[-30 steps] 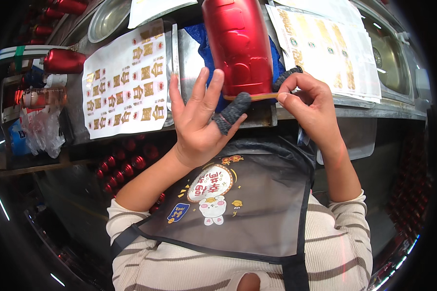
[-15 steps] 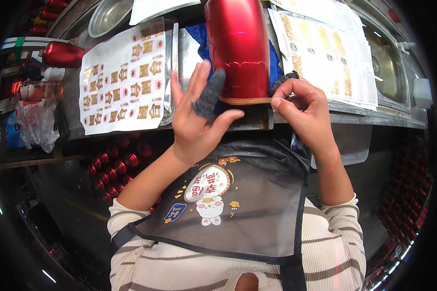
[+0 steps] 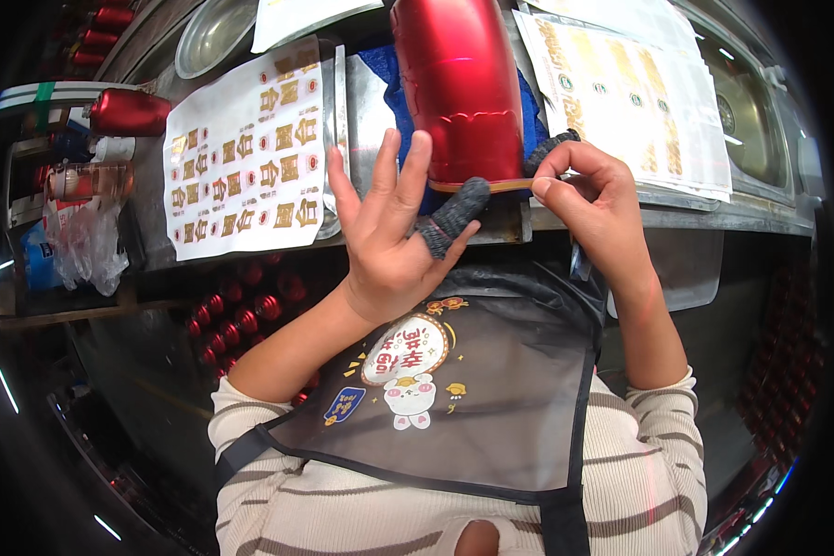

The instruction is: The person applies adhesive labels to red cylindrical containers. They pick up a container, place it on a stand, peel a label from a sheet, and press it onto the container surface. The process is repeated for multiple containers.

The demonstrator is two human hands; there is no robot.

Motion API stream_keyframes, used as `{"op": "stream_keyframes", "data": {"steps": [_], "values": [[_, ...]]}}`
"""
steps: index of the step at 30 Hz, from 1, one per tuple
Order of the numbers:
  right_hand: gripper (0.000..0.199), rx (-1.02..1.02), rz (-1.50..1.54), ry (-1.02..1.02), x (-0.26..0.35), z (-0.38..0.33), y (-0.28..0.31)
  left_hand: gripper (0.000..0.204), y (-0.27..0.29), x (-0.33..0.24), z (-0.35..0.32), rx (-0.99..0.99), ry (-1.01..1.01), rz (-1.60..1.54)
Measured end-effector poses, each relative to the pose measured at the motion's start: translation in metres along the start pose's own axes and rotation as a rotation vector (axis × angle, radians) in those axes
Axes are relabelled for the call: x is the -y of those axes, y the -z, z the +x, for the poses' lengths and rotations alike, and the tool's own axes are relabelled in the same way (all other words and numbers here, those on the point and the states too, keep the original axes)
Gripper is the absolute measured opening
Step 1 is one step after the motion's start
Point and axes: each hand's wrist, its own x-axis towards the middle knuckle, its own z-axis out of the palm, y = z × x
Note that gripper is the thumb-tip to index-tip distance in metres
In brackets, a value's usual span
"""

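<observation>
A glossy red metallic bottle (image 3: 463, 88) lies on a blue cloth (image 3: 381, 65), its near end toward me. Along that near edge runs a narrow gold strip (image 3: 510, 186). The thumb and index finger of my right hand (image 3: 591, 190) pinch the strip's right end; a dark knitted finger cover (image 3: 549, 151) shows behind them. My left hand (image 3: 389, 250) is spread open and grips nothing. Its index finger wears a grey knitted cover (image 3: 454, 215), and the covered tip rests at or just in front of the strip; whether it presses is unclear.
A white sheet of gold character stickers (image 3: 241, 167) lies to the left, with another gold-printed sheet pile (image 3: 621, 111) to the right. Further out are a metal bowl (image 3: 215, 37), a second red bottle (image 3: 128, 112) and a metal basin (image 3: 755, 116). Several red bottles (image 3: 246, 320) stand below the table.
My left index finger has come down and right, to the strip at the bottle's near edge. My right hand keeps its pinch. The whole view has shifted slightly.
</observation>
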Motion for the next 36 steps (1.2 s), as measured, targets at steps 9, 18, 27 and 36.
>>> {"op": "stream_keyframes", "data": {"steps": [9, 18, 27, 36], "values": [[0.008, -0.027, -0.084, 0.087, -0.013, 0.002, -0.004, 0.064, -0.015, 0.0, 0.027, -0.12, 0.064, -0.011], [0.009, -0.024, -0.051, 0.094, -0.008, 0.001, -0.003, 0.065, -0.004, 0.004, -0.029, -0.033, 0.166, -0.139], [0.006, -0.038, 0.021, 0.011, -0.001, -0.001, -0.003, 0.035, -0.001, -0.004, -0.005, -0.009, 0.089, -0.02], [0.005, -0.048, -0.026, 0.084, -0.014, 0.003, -0.005, 0.044, -0.007, -0.012, 0.038, -0.036, -0.071, 0.119]]}}
